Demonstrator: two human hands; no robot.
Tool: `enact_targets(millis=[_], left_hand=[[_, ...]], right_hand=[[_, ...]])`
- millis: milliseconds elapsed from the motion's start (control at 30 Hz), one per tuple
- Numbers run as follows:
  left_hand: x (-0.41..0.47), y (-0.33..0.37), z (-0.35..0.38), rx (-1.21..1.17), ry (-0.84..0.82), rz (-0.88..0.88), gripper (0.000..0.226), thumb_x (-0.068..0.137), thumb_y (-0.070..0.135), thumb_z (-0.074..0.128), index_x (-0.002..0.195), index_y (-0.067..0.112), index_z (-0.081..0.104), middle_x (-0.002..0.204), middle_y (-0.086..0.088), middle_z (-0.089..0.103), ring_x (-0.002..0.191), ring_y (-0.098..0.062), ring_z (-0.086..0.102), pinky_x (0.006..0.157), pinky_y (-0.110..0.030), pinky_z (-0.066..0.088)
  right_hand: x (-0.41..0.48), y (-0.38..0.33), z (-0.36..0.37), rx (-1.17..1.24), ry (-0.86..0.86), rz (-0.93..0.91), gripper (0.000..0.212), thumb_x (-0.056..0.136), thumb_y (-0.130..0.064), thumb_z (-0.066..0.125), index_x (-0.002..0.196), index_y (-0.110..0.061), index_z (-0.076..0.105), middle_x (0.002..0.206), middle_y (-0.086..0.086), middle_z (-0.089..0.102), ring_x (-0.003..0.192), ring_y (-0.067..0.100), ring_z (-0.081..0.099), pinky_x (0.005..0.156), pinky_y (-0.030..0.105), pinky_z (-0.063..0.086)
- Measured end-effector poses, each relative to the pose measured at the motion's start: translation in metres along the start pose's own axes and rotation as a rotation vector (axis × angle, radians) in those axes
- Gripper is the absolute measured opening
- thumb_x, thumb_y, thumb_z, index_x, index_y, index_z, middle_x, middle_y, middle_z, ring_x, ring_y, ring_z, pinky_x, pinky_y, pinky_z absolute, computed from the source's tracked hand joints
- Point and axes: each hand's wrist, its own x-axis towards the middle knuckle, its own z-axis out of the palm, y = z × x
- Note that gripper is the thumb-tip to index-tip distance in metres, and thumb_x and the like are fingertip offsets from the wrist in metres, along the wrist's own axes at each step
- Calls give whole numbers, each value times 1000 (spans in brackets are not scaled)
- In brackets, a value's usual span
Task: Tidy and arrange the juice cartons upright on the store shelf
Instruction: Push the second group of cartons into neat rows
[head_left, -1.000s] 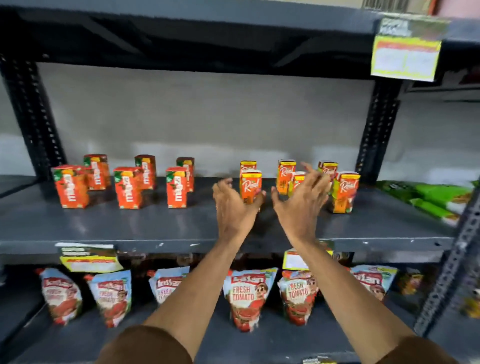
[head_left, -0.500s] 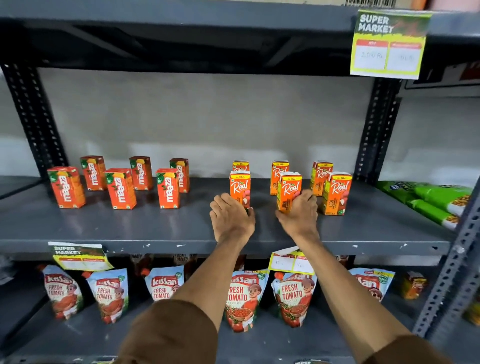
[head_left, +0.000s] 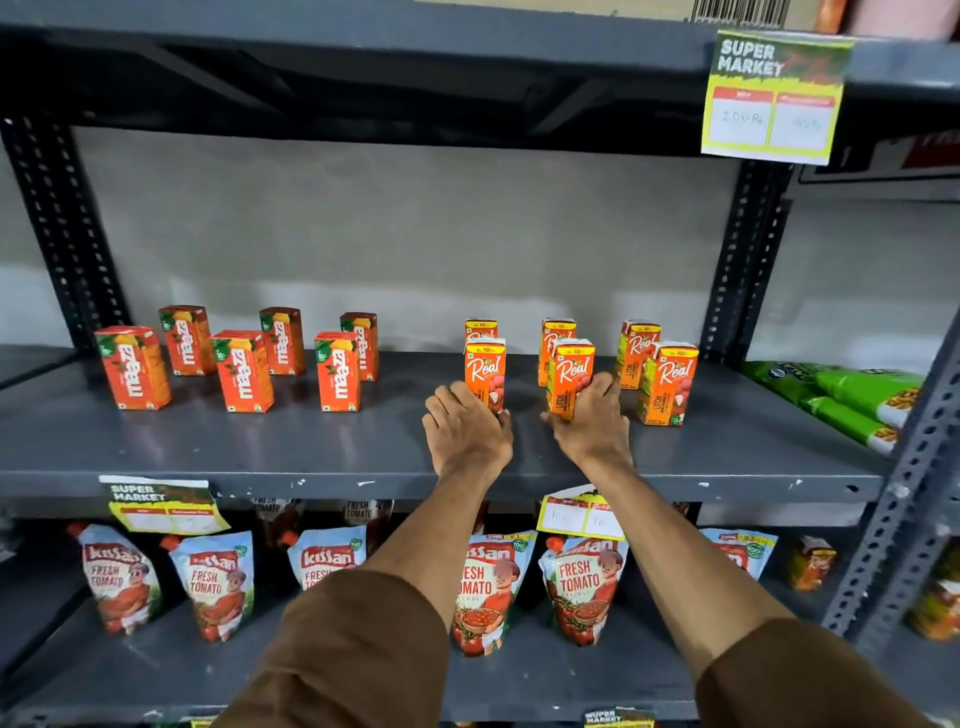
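Grey metal shelf (head_left: 260, 447) with upright juice cartons (head_left: 337, 371), green packets (head_left: 841, 395).

Maaza cartons (head_left: 243, 370), Real cartons (head_left: 669, 383), Kissan pouches (head_left: 584, 590), Super Market tag (head_left: 774, 96)

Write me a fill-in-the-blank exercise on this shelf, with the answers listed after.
1. The right hand has its grip on a Real carton in the ____ row.
2. The Maaza cartons stand to the ____ of the Real ones.
3. All Real cartons number ____.
4. The ketchup pouches sit on the shelf ____ the juice shelf.

Answers: front; left; six; below
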Motion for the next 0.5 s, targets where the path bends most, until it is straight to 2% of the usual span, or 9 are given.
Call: enact_targets(millis=[200,333,400,500], left_hand=[[1,0,0,-11,-6,-17,66,85,57,54,122,8,32,123,-12,44,112,-25,44,92,-35,38],[-4,1,-9,-138,88,-48,78,78,61,61,124,6,30,127,-17,37,113,-29,40,92,-36,39],[-9,3,-14,-129,185,25,76,78,61,61,121,5,32,124,-19,38,111,-30,41,89,-38,40],[-23,23,-13,-133,379,245,63,80,53,65,112,6,37,115,-22,47,102,-33,48,82,-41,44]], right_hand=[[0,0,-1,-31,-22,35,76,76,-39,80,128,-6,36,131,16,51,126,33,51,102,48,42],[-4,0,-10,17,-51,25,93,69,-44,83,136,-5,32,137,17,43,132,33,41,105,45,40],[-9,10,-23,56,44,-68,99,70,-49,81,141,-3,30,139,18,40,133,32,37,104,43,41],[-11,38,-50,11,254,-156,91,74,-62,70,136,-5,34,127,16,42,116,28,42,91,40,48]])
